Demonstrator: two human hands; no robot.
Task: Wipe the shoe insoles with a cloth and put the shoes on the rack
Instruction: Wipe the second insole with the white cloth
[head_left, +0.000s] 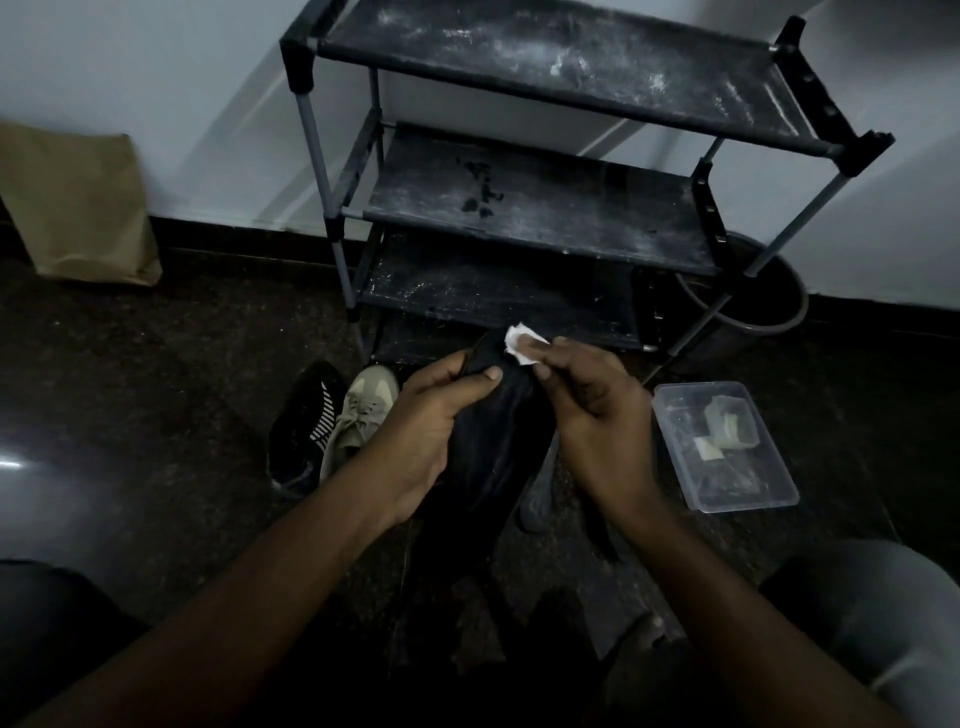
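Observation:
My left hand grips a black insole near its upper end, thumb on top. My right hand pinches a small white cloth against the tip of that insole. On the floor to the left stand a black shoe with white stripes and a beige laced sneaker, side by side. A grey shoe lies partly hidden under the insole. The dark shoe rack stands just beyond my hands, its dusty shelves bare.
A clear plastic box with a few small pieces inside sits on the floor at the right. A dark round bin stands behind the rack's right leg. A brown paper bag leans on the wall at the left. My knees frame the bottom corners.

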